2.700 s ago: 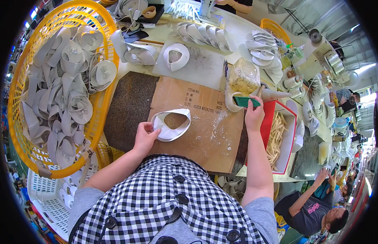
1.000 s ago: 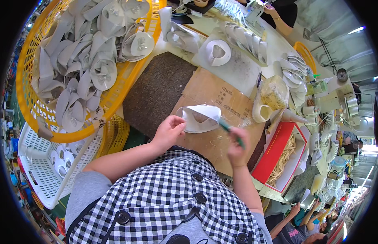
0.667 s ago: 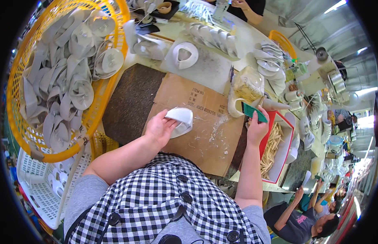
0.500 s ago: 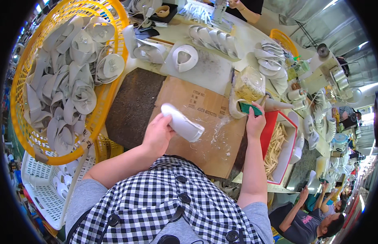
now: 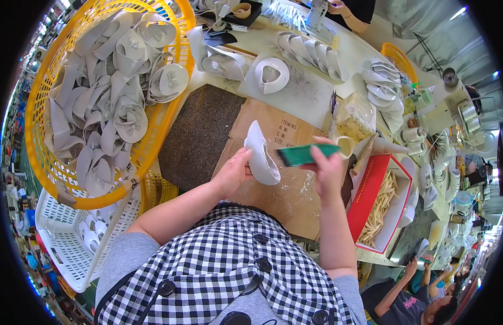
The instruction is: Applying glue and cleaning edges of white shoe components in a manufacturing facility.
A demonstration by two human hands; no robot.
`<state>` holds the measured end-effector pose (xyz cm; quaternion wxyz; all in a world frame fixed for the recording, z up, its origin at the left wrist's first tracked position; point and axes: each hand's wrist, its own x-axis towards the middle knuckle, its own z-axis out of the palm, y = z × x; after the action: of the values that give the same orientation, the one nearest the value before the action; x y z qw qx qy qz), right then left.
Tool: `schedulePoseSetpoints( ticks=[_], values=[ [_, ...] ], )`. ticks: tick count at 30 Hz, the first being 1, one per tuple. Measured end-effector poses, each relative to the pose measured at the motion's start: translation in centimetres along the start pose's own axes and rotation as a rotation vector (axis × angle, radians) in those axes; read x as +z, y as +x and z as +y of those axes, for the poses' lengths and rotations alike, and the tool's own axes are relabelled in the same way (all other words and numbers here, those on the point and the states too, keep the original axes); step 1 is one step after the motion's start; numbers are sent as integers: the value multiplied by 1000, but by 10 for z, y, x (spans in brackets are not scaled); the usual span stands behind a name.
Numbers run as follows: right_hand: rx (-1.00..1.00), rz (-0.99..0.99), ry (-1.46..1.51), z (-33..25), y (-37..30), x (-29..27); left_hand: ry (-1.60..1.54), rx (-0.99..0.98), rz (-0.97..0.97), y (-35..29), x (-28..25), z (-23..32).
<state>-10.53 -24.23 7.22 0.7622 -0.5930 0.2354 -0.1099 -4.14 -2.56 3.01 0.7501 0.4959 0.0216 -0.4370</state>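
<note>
My left hand [image 5: 233,175] grips a white curved shoe upper [image 5: 259,157] by its left side, fingers closed on it. It is tilted upright above a brown cardboard sheet [image 5: 260,122], its hollow side towards the right. In my right hand [image 5: 328,167] is a flat green block, seemingly a brush [image 5: 301,155], blurred by motion. Its dark left end points at the shoe upper, with a small gap between them. White scraps and shavings [image 5: 284,198] lie scattered on the cardboard below.
A yellow basket [image 5: 39,142] heaped with white uppers stands left, above a white basket [image 5: 59,238]. At right a red-rimmed box [image 5: 365,201] holds thin pale sticks. One upper [image 5: 272,76] sits on the pale board behind. Co-workers [image 5: 408,298] are at far right and back.
My right hand has brought the green brush leftwards, from beside the red-rimmed box to near the shoe upper. My left hand has turned the upper more upright. The whole view has shifted slightly.
</note>
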Motion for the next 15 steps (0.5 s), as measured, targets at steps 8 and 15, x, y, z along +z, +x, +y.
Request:
schedulePoseSetpoints(
  ticks=[8, 15],
  values=[
    [-925, -492, -719, 0, -3, 30, -72, -57, -100, -1, 0, 18],
    [-957, -283, -820, 11, -44, 22, -143, -115, -158, -5, 6, 16]
  ],
)
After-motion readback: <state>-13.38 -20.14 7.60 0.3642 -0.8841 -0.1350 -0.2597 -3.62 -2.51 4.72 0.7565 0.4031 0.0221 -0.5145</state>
